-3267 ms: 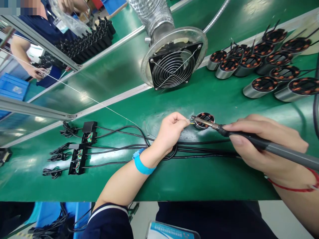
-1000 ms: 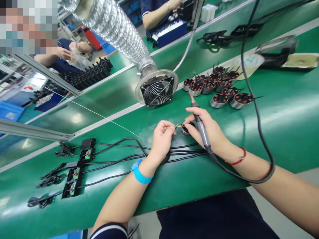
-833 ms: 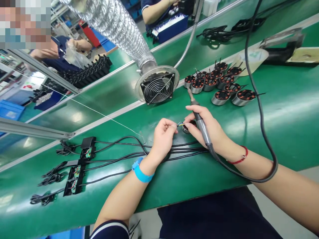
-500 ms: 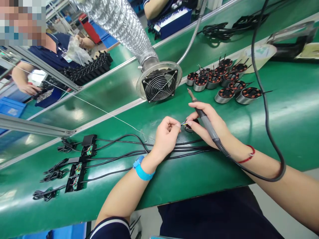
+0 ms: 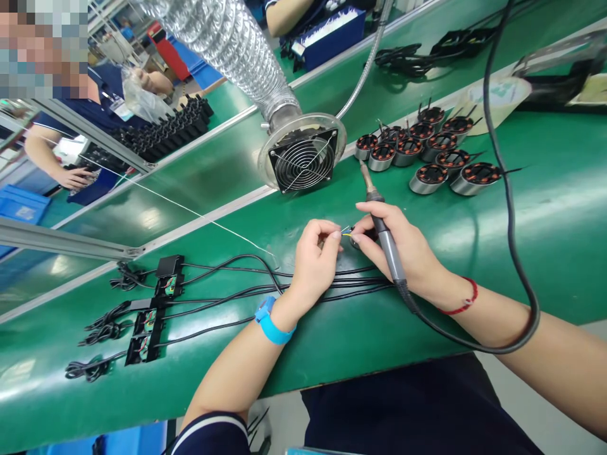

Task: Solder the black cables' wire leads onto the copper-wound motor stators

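My left hand (image 5: 318,256) pinches the end of a cable whose thin coloured wires (image 5: 347,233) stick out past the fingertips. Opposite it, my right hand (image 5: 403,243) has a soldering iron (image 5: 389,248) lying across it, tip pointing away from me. Thumb and forefinger of that hand also meet at the wires, close to my left fingertips. Under the right fingers sits a round motor part (image 5: 355,243), mostly hidden. Several black cables (image 5: 265,291) run beneath my hands from small black boxes with green circuit boards (image 5: 147,321) on the left.
A fume extractor fan (image 5: 303,161) on a silver duct hangs in front of my hands. Several motor stators (image 5: 429,179) stand at the back right. Thin solder wire (image 5: 213,219) stretches in from the left. Across the bench a co-worker's hand (image 5: 76,179) reaches into a blue bin.
The soldering iron has turned more upright, its tip slightly nearer me. My right hand has shifted a little left and now covers more of the motor part. The coloured wires show more clearly.
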`<state>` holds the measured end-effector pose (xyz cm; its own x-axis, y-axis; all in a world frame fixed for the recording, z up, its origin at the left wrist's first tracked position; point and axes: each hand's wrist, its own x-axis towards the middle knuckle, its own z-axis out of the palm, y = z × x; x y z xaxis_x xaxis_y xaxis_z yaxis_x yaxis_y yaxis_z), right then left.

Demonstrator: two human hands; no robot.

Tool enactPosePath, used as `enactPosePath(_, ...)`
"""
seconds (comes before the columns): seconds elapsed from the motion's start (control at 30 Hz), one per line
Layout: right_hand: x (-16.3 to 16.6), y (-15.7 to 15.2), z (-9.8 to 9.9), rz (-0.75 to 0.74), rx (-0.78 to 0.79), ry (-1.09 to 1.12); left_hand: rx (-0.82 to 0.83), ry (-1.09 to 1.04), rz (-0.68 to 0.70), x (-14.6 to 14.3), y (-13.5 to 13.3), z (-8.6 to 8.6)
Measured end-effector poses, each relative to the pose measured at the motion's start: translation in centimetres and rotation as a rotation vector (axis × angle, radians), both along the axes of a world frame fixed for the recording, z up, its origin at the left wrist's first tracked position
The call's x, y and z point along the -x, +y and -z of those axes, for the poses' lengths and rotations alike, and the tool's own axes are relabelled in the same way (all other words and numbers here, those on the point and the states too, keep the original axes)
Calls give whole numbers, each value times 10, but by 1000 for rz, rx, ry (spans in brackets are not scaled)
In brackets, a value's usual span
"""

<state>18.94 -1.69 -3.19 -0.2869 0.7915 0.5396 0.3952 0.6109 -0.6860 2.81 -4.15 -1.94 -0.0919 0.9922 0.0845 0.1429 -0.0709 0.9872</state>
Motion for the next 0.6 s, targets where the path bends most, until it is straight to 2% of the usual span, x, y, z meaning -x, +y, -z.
enactPosePath(0.17, -1, 1, 2, -6, 29, 40, -256, 297, 77, 4, 0, -4)
enactPosePath(0.33, -2, 6, 2, -56, 106, 130, -321, 399, 162, 7, 4, -3)
enactPosePath(0.5, 0, 6, 3, -77, 134, 166, -417, 442, 179, 8, 5, 1)
enactPosePath(0.6, -1, 7, 5, -104, 137, 158, -420, 466, 172, 8, 5, 2)
